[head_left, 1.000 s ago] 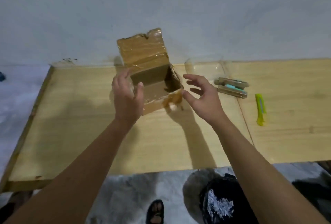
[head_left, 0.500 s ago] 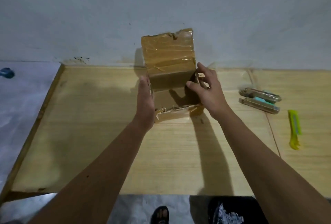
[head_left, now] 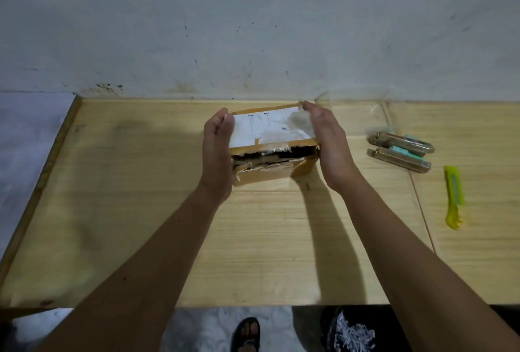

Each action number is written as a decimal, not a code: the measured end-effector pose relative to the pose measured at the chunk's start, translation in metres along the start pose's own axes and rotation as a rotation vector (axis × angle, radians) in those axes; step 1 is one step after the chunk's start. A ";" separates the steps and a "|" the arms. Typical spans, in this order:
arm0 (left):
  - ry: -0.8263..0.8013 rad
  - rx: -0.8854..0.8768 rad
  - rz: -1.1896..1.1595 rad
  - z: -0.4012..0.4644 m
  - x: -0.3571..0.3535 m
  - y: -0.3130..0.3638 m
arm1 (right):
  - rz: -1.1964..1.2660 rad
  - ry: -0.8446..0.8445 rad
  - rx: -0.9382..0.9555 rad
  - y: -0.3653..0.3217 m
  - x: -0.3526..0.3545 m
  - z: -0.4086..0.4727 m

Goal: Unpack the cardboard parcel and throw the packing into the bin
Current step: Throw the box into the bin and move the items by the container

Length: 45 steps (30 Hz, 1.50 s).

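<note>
The cardboard parcel sits at the back middle of the wooden table, its lid folded down so the white shipping label faces up. The near side is torn and gapes open. My left hand grips the parcel's left side, with the thumb over the top edge. On the right side, my right hand grips it, fingertips reaching the far corner. A black bin bag holding shredded paper stands on the floor below the table's front edge.
Two packaged items lie on the table right of the parcel, a yellow-green utility knife further right. Clear plastic wrap lies by the wall. My sandalled foot is beside the bin bag.
The upright lid has been folded down over the parcel, label now on top. Both hands moved from the open box's rim to clasp its left and right sides.
</note>
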<state>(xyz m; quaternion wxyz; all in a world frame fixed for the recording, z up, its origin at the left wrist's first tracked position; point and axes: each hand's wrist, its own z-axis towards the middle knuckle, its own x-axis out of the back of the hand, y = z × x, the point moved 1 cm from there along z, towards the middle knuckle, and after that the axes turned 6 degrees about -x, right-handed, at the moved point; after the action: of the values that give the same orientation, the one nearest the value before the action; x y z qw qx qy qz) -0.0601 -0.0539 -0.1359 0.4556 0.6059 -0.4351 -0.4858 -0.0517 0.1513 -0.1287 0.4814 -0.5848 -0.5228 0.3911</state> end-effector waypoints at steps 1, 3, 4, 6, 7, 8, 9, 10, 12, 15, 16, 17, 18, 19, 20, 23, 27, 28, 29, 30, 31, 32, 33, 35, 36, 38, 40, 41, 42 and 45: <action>-0.011 -0.032 0.061 0.000 0.002 -0.003 | -0.033 -0.004 0.017 0.002 0.003 -0.001; -0.068 -0.080 0.165 0.000 0.006 -0.008 | -0.098 -0.029 0.034 0.007 0.007 -0.002; -0.101 -0.106 0.217 -0.001 0.008 -0.011 | -0.123 -0.043 0.031 0.010 0.009 -0.003; -0.138 -0.143 0.300 -0.006 0.008 -0.015 | -0.165 -0.042 0.011 0.015 0.011 -0.008; -0.140 -0.149 0.318 -0.008 0.006 -0.016 | -0.180 -0.026 0.002 0.017 0.011 -0.011; -0.132 -0.155 0.326 -0.010 0.004 -0.017 | -0.188 -0.008 -0.001 0.020 0.011 -0.014; -0.122 -0.167 0.337 -0.013 0.002 -0.018 | -0.198 0.009 -0.001 0.021 0.010 -0.019; -0.111 -0.179 0.349 -0.016 0.000 -0.017 | -0.201 0.026 0.003 0.022 0.010 -0.023; -0.112 -0.198 0.369 -0.024 -0.005 -0.015 | -0.196 0.056 0.018 0.023 0.011 -0.031; -0.141 -0.230 0.398 -0.040 -0.016 -0.010 | -0.167 0.109 0.031 0.022 0.023 -0.049; -0.149 -0.248 0.411 -0.047 -0.021 -0.007 | -0.152 0.134 0.037 0.021 0.030 -0.056; -0.167 -0.271 0.413 -0.054 -0.029 -0.003 | -0.133 0.161 0.045 0.018 0.037 -0.065; -0.188 -0.287 0.409 -0.060 -0.037 0.001 | -0.113 0.190 0.058 0.016 0.046 -0.075; -0.210 -0.290 0.401 -0.066 -0.047 0.005 | -0.100 0.222 0.073 0.012 0.056 -0.086; -0.232 -0.283 0.392 -0.073 -0.058 0.009 | -0.089 0.254 0.089 0.009 0.067 -0.097; -0.298 -0.251 0.349 -0.101 -0.098 0.016 | -0.065 0.367 0.103 0.003 0.106 -0.136; -0.451 -0.195 0.276 -0.153 -0.166 0.005 | -0.060 0.545 0.077 0.006 0.174 -0.199; -0.485 -0.183 0.260 -0.169 -0.184 -0.002 | -0.066 0.591 0.072 0.008 0.192 -0.216; -0.528 -0.173 0.249 -0.186 -0.201 -0.008 | -0.076 0.636 0.067 0.010 0.209 -0.234; -0.570 -0.162 0.243 -0.203 -0.218 -0.015 | -0.085 0.679 0.059 0.014 0.226 -0.252; -0.607 -0.151 0.234 -0.220 -0.233 -0.023 | -0.094 0.717 0.048 0.018 0.241 -0.270; -0.641 -0.137 0.223 -0.238 -0.246 -0.031 | -0.101 0.753 0.035 0.023 0.256 -0.287; -0.678 -0.121 0.222 -0.255 -0.257 -0.040 | -0.108 0.786 0.019 0.029 0.269 -0.305; -0.748 -0.086 0.241 -0.290 -0.273 -0.057 | -0.111 0.836 -0.012 0.044 0.290 -0.341; -0.783 -0.070 0.254 -0.306 -0.278 -0.067 | -0.106 0.858 -0.031 0.053 0.299 -0.358; -0.843 -0.022 0.288 -0.338 -0.283 -0.086 | -0.090 0.897 -0.077 0.077 0.309 -0.391; -0.877 0.026 0.335 -0.366 -0.278 -0.106 | -0.056 0.935 -0.129 0.106 0.314 -0.420; -0.884 0.039 0.359 -0.378 -0.273 -0.117 | -0.040 0.947 -0.162 0.122 0.314 -0.433; -0.890 0.051 0.386 -0.387 -0.267 -0.128 | -0.024 0.957 -0.193 0.138 0.312 -0.445; -0.904 0.103 0.485 -0.405 -0.246 -0.159 | 0.003 0.969 -0.288 0.179 0.304 -0.468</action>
<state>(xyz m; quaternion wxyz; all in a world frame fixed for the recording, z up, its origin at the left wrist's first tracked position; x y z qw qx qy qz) 0.3157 0.2698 -0.1976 0.2912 0.2387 -0.7399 -0.5575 0.4846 0.3812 -0.1810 0.5824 -0.7606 -0.2869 -0.0007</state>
